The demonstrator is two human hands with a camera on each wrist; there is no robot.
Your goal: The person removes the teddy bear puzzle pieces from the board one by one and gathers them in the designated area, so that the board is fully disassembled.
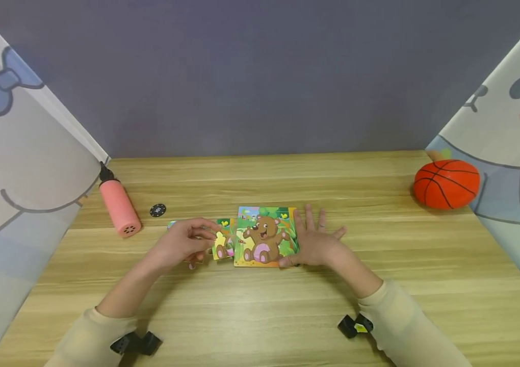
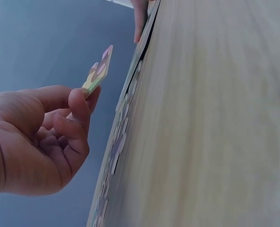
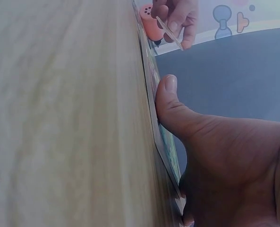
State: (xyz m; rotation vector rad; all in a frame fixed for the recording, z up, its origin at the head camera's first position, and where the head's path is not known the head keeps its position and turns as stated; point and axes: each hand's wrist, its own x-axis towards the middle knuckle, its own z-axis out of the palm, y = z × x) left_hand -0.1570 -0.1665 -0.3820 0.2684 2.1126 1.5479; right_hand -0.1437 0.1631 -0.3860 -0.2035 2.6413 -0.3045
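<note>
My left hand (image 1: pixel 186 242) pinches a jigsaw piece (image 2: pixel 99 71) between thumb and fingers, held up off the table. Under and around that hand lie other jigsaw pieces (image 1: pixel 227 224), partly hidden by it. Just right of them is a square bear picture board (image 1: pixel 264 237), lying flat with a brown bear on green. My right hand (image 1: pixel 317 242) rests on the board's right side, its fingers spread straight and pointing away. In the right wrist view the thumb (image 3: pixel 170 94) lies along the board's near edge.
A pink hand pump (image 1: pixel 120 206) with a black nozzle lies at the left, beside a round black chip (image 1: pixel 157 210). A red ball with black basketball lines (image 1: pixel 446 184) sits at the far right. A grey wall (image 1: pixel 260 76) rises behind the wooden table (image 1: pixel 260 316).
</note>
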